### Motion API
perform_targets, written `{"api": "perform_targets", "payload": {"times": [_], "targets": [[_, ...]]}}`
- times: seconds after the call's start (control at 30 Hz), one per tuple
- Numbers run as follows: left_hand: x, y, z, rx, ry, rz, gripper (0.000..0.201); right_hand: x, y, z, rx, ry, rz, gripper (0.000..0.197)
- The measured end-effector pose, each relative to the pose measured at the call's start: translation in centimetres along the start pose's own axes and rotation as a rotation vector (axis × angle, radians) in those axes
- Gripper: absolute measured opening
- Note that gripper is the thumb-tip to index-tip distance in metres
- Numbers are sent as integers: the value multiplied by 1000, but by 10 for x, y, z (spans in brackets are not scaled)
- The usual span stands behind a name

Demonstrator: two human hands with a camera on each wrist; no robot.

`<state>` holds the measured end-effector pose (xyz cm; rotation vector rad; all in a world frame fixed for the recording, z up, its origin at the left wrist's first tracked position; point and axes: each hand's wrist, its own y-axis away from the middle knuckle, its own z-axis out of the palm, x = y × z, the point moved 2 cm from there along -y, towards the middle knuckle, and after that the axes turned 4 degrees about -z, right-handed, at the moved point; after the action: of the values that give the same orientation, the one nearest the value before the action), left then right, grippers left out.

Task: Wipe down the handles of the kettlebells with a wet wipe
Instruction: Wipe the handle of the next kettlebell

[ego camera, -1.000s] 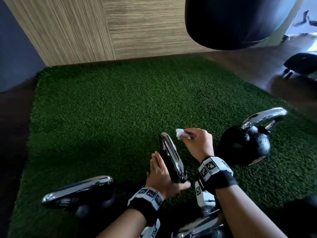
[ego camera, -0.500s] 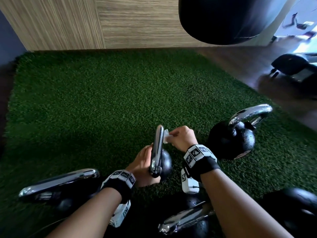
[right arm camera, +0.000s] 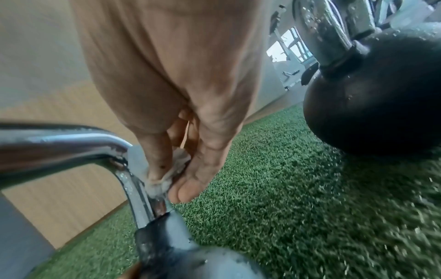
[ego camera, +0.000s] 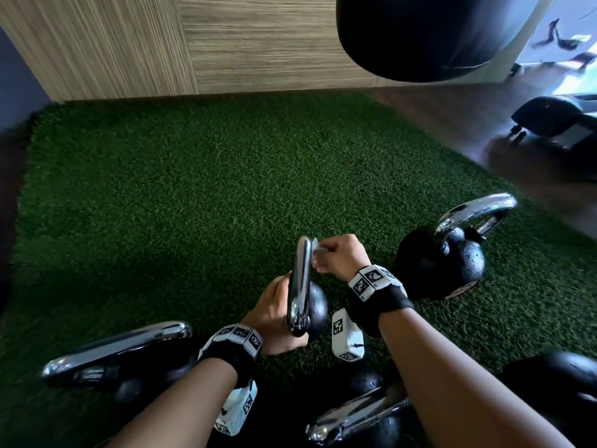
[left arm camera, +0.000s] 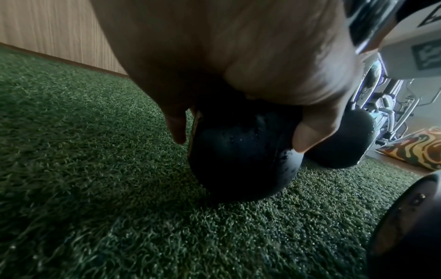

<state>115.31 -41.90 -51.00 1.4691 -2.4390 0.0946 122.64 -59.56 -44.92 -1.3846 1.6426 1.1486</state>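
Note:
A small black kettlebell [ego camera: 316, 308] with a chrome handle [ego camera: 300, 279] stands on the green turf in front of me. My left hand [ego camera: 274, 313] grips it low on its left side, fingers curled round the black ball [left arm camera: 241, 160]. My right hand [ego camera: 336, 257] pinches a small white wet wipe [ego camera: 315, 252] and presses it against the far upright of the handle [right arm camera: 133, 181]. In the right wrist view the wipe [right arm camera: 162, 181] sits between thumb and fingers against the chrome.
More kettlebells stand around on the turf [ego camera: 193, 205]: one at the right [ego camera: 445, 253], one at the lower left [ego camera: 122, 357], one near my right forearm [ego camera: 358, 415]. A black punching bag [ego camera: 426, 33] hangs above. A wood-panel wall [ego camera: 161, 43] borders the turf.
The right hand brought the wipe from above the handle down against its right side. The kettlebell turned so its handle stands edge-on, with the left hand still holding it.

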Motion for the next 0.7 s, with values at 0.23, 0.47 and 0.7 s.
{"api": "perform_targets", "payload": {"times": [0.23, 0.47, 0.7], "targets": [[-7, -4, -5, -4, 237, -18, 103, -7, 4, -1, 51, -283, -97, 24], [-9, -6, -7, -52, 297, -79, 122, -12, 11, -6, -23, -343, -165, 16], [-5, -2, -25, -133, 391, -64, 115, -22, 27, -12, -114, -410, -170, 23]]}}
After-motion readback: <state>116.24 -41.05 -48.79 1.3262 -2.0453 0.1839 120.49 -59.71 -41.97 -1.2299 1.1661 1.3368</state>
